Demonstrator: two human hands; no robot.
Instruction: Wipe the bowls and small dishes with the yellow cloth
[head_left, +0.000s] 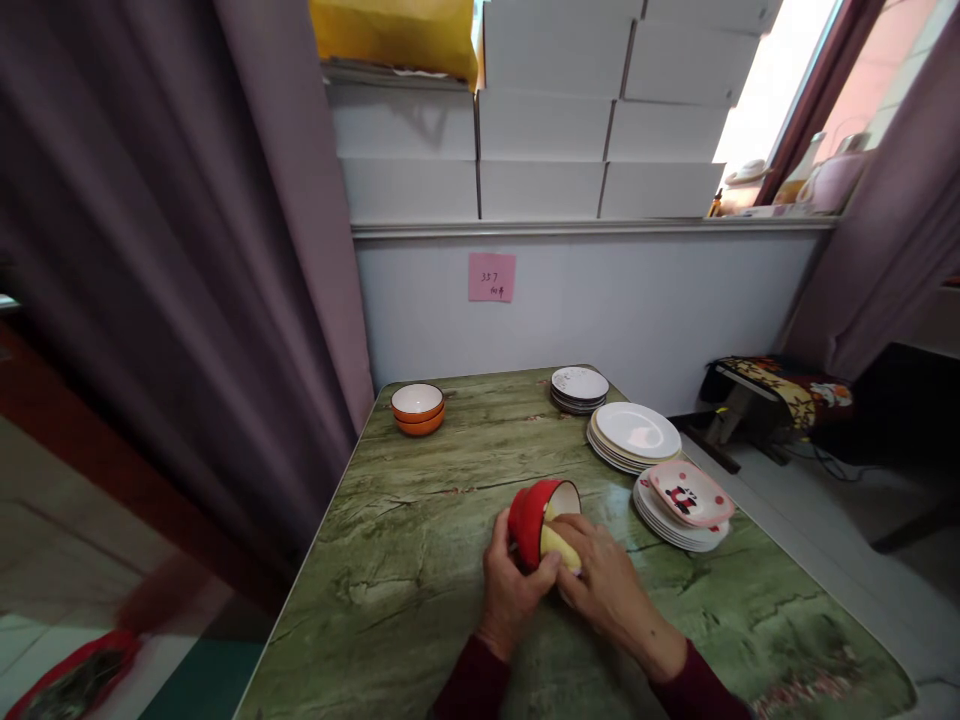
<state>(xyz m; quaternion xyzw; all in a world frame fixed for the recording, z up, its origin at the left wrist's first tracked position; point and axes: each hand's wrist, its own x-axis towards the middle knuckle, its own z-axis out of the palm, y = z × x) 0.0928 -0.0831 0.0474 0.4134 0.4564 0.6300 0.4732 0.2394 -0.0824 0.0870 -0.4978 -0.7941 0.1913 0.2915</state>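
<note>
Left grip (pixel 512 588): closed around the outside of the red bowls (pixel 531 528), apparently two nested, tipped on their side with the opening facing right. Right grip (pixel 606 572): fingers bent at the mouth of the front bowl, grasping a yellow wiping piece (pixel 561 549) against its rim; cloth or sponge, cannot tell. Left thumb lies just beside or on the yellow piece; exact contact unclear. Position of bowls: in both hands, over the near middle of the surface (pixel 420 500), green, wood-patterned.

Also on the surface:
- Orange bowls (pixel 418 418), two, stacked upright, white inside, dark rim; far left corner.
- Small plates (pixel 580 387), stacked, patterned top; far edge, right of centre.
- Large plates (pixel 637 430), stacked, white uppermost; right side, nearer than the small plates.
- White plates (pixel 667 530), stacked, near the large plates; on top, one pink-rimmed dish (pixel 691 492), squarish, figure printed inside.

Behind: pale wall (pixel 420 315) bearing a pink note (pixel 492 278), handwritten "357".
</note>
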